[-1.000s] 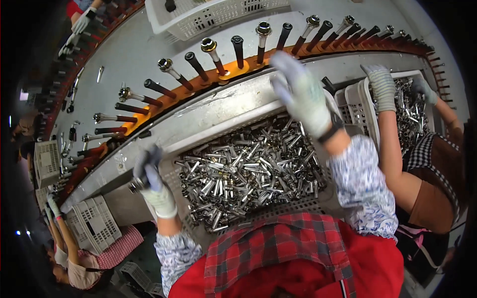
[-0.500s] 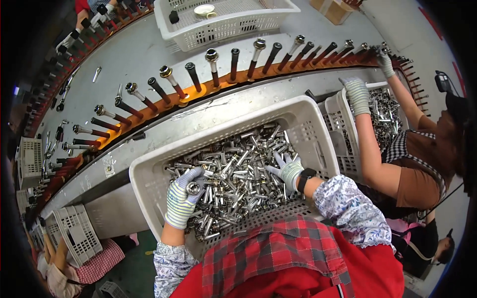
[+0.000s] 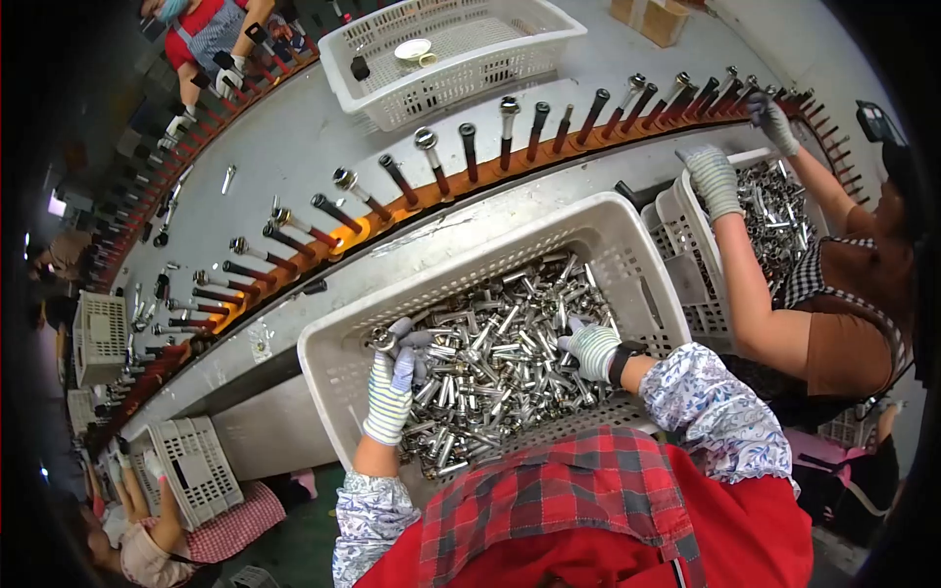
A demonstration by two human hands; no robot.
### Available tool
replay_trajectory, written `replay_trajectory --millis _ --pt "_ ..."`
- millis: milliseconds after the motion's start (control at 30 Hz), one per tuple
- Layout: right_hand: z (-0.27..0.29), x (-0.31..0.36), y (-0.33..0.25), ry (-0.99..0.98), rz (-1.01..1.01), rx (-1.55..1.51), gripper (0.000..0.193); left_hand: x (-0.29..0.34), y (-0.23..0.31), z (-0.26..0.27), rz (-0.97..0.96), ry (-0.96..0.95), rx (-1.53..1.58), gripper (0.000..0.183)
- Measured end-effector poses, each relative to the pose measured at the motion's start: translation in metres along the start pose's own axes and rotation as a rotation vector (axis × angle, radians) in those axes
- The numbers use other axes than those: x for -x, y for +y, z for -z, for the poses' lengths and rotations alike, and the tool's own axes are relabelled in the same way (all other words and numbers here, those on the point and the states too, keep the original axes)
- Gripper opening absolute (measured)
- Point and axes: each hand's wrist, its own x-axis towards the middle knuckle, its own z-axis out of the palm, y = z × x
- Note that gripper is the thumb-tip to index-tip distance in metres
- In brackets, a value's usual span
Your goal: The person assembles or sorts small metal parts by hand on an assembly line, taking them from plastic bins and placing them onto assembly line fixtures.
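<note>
Left grip [image 3: 392, 387] is holding 1 shiny, round-ended silver fitting [image 3: 381, 339]; right grip [image 3: 594, 351] is touching the pile [image 3: 495, 343], can't tell if it's holding any.

No legible text, labels, numbers or signs anywhere in view; cardboard box [image 3: 661, 22] at 1 o'clock and white crate [image 3: 475, 81] at 12 o'clock show nothing readable.

Crate [image 3: 616, 235] before me, metal parts [image 3: 500, 358] inside. My left hand [image 3: 390, 382] at its left, one part in grip; my right hand [image 3: 594, 351] among the parts, right side. Beyond: row of rods [image 3: 469, 155], then basket [image 3: 461, 90] on table [image 3: 284, 147]. Neighbour's bin [image 3: 676, 235] to right.
</note>
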Motion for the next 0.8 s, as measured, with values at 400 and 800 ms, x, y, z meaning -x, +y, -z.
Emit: replay_trajectory --millis 400,800 --pt "0.044 0.009 0.007 0.095 0.472 -1.158 0.026 -0.176 0.091 -0.142 -0.457 0.019 -0.043 0.026" --pt "0.095 0.034 0.039 0.367 0.476 -1.951 0.016 -0.264 0.055 -0.108 -0.462 0.242 0.044 0.027"
